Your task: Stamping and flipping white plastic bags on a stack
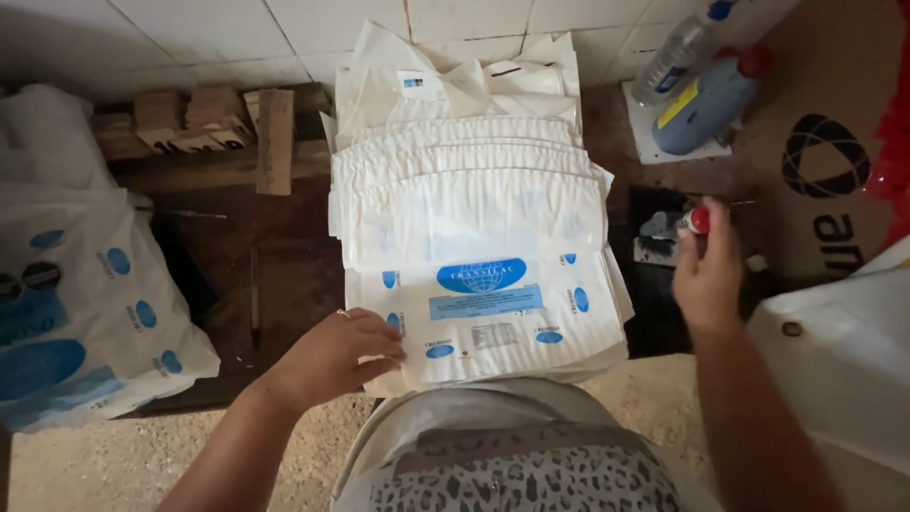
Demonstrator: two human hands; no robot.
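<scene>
- Lower stack of white bags (479, 190) fanned and overlapping, only the top bag (493, 303) fully shown.
- Small red-capped object (699, 220) mostly hidden behind right hand (706, 275); kind hard to make out, fingers curled around it.
- Left hand (332, 358) flat, fingers spread on top bag's lower left corner, pressing, not clasping.
- Bag pile on dark wooden table (227, 275), between both hands.
- Side sack (85, 313) cut off at left.

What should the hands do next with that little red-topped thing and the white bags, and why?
Probably bring the right hand, which grips a small red-capped stamp above a dark pad, over to the top bag. The left hand already presses flat on that bag's lower left corner, steadying the fanned stack of white bags.
</scene>
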